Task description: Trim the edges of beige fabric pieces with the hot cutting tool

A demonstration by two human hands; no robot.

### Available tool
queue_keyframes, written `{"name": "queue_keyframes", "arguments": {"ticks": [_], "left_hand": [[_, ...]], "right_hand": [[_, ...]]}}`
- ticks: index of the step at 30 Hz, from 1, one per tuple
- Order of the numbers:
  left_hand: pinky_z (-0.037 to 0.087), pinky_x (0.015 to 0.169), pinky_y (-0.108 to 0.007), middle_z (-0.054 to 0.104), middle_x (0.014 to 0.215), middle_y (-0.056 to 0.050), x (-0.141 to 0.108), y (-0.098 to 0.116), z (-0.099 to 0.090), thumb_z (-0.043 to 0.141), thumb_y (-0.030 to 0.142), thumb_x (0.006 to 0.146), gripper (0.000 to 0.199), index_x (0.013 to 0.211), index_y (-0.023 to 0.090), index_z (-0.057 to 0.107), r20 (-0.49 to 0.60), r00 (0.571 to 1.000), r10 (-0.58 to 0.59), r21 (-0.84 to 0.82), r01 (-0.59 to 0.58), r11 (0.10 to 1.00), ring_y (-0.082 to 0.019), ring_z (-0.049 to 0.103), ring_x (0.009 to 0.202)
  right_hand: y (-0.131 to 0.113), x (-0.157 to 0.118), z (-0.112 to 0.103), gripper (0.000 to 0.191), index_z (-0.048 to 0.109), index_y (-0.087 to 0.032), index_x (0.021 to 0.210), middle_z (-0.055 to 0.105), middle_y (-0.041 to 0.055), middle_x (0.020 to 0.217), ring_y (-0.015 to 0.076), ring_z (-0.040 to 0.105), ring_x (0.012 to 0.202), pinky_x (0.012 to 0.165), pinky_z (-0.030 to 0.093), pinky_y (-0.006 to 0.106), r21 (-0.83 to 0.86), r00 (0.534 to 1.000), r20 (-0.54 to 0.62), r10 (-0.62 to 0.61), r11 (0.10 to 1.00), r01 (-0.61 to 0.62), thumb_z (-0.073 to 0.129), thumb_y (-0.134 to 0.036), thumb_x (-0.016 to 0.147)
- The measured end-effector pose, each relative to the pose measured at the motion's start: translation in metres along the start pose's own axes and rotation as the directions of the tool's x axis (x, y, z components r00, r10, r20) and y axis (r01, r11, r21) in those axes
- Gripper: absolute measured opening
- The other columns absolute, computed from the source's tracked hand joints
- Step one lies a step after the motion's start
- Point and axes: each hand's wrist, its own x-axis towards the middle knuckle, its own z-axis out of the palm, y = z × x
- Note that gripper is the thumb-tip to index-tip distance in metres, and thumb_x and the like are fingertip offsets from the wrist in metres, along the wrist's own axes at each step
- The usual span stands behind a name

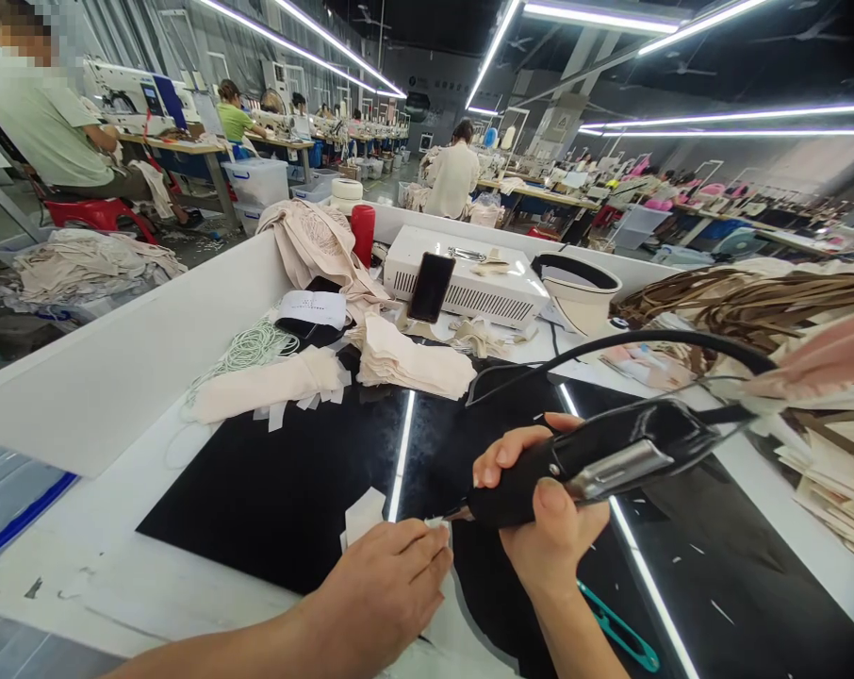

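My right hand is wrapped round a black corded hand tool with a narrow metal tip and a silver lever on its side. The tip points left, close to the fingertips of my left hand. My left hand is closed on a small white piece of material, which sticks out beyond the knuckles; a bit of white also shows at the fingertips by the tip. Whether the tip touches it I cannot tell. Under both hands lies a glossy black sheet.
Stacked pale fabric pieces and another pale bundle lie behind my hands. A phone leans against a white vented box. Teal snips lie at lower right. Brown straps are heaped at right. Several people work at machines beyond.
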Motion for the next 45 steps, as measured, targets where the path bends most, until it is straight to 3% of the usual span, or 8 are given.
{"name": "queue_keyframes", "arguments": {"ticks": [12,20,24,28,31,37,40,45], "left_hand": [[0.055,0.092,-0.030,0.074,0.126,-0.006,0.003,0.000,0.001,0.053,0.025,0.109,0.026,0.122,0.009,0.069,-0.049,0.997,-0.062,-0.091,0.057,0.994,-0.017,0.068,0.109],[0.051,0.099,-0.029,0.074,0.123,-0.008,0.003,0.000,0.001,0.052,0.024,0.110,0.026,0.121,0.008,0.069,-0.037,0.999,-0.026,-0.062,0.024,0.998,-0.017,0.067,0.113],[0.050,0.102,-0.032,0.074,0.124,-0.007,0.003,-0.010,-0.001,0.047,0.019,0.111,0.026,0.122,0.009,0.068,-0.022,0.999,-0.025,-0.094,0.023,0.995,-0.017,0.066,0.115],[0.053,0.100,-0.037,0.069,0.135,-0.007,0.001,-0.028,-0.008,0.048,0.023,0.111,0.027,0.129,0.012,0.065,0.063,0.991,-0.122,-0.106,0.128,0.986,-0.023,0.065,0.120],[0.053,0.104,-0.040,0.066,0.141,-0.010,0.001,-0.033,-0.019,0.043,0.021,0.112,0.031,0.133,0.011,0.063,0.063,0.986,-0.156,-0.072,0.160,0.985,-0.026,0.061,0.129],[0.053,0.106,-0.038,0.069,0.129,-0.009,0.008,-0.010,-0.037,0.047,0.013,0.109,0.026,0.130,0.010,0.063,0.000,0.998,-0.069,-0.229,0.067,0.971,-0.023,0.063,0.121],[0.055,0.099,-0.034,0.070,0.114,-0.008,0.015,0.000,-0.034,0.047,0.007,0.107,0.023,0.122,0.010,0.064,-0.002,1.000,-0.018,-0.305,0.017,0.952,-0.021,0.065,0.109],[0.058,0.086,-0.034,0.068,0.101,-0.007,0.025,0.006,-0.022,0.046,0.001,0.102,0.023,0.115,0.010,0.063,-0.019,1.000,0.008,-0.281,-0.013,0.959,-0.022,0.066,0.096]], "right_hand": [[0.006,-0.007,0.003,0.040,0.057,-0.030,0.123,0.063,-0.0050,0.080,0.0137,0.062,0.056,0.052,0.055,0.031,0.008,0.999,0.036,0.003,1.000,-0.004,0.076,-0.044,0.090],[0.008,-0.006,0.003,0.040,0.057,-0.031,0.124,0.063,-0.0047,0.081,0.0133,0.060,0.058,0.053,0.054,0.031,0.015,0.999,0.038,0.005,1.000,-0.006,0.076,-0.042,0.090],[-0.004,-0.001,-0.003,0.043,0.059,-0.030,0.123,0.064,-0.0039,0.083,0.0141,0.063,0.061,0.056,0.056,0.032,-0.003,1.000,0.020,-0.009,1.000,0.009,0.080,-0.042,0.087],[-0.024,-0.003,-0.015,0.049,0.060,-0.030,0.123,0.066,-0.0032,0.085,0.0151,0.065,0.064,0.060,0.058,0.035,-0.086,1.000,-0.008,-0.003,0.996,0.003,0.085,-0.039,0.082],[-0.038,-0.013,-0.023,0.048,0.060,-0.030,0.126,0.066,-0.0027,0.085,0.0155,0.065,0.066,0.061,0.060,0.035,-0.116,1.000,-0.001,0.009,0.993,-0.010,0.083,-0.035,0.084],[-0.054,-0.037,-0.031,0.049,0.060,-0.029,0.124,0.064,-0.0033,0.080,0.0148,0.060,0.060,0.051,0.057,0.031,-0.078,0.999,-0.031,0.017,0.997,-0.020,0.083,-0.046,0.084],[-0.057,-0.043,-0.034,0.049,0.061,-0.031,0.125,0.065,-0.0036,0.081,0.0150,0.061,0.060,0.052,0.058,0.032,-0.074,0.999,-0.017,0.032,0.997,-0.034,0.082,-0.048,0.084],[-0.055,-0.044,-0.033,0.045,0.061,-0.031,0.123,0.064,-0.0037,0.080,0.0143,0.060,0.060,0.051,0.056,0.029,-0.057,1.000,-0.015,0.012,0.998,-0.012,0.080,-0.046,0.086]]}}
